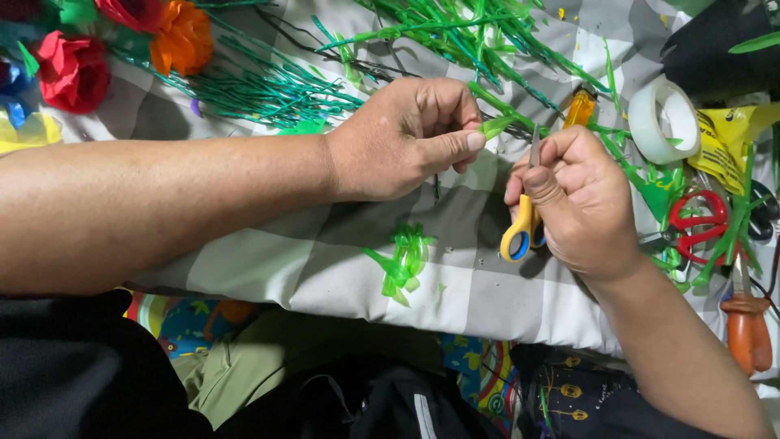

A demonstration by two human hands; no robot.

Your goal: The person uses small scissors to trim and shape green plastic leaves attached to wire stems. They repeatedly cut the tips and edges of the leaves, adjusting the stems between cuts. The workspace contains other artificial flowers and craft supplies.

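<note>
Grey and white checked cloth (341, 268) covers the surface, with a big heap of green stems (268, 89) at the far side and red and orange paper flowers (73, 69) far left. Left hand (406, 138) pinches a green strip (497, 126) tight between thumb and fingers. Right hand (581, 203) is closed round yellow-handled scissors (524, 219), blades up beside the strip. Green snippets (402, 260) lie near the middle.

A grey-and-white checked cloth (479, 301) covers the surface. On it, upper left, lie paper flowers (73, 69) in red and orange with thin green stems (260, 89). More green strips (471, 32) are heaped at the top centre. A small pile of green cuttings (404, 260) sits in the middle. At the right lie a tape roll (662, 122), red-handled scissors (699, 223) and an orange-handled tool (749, 333).
</note>
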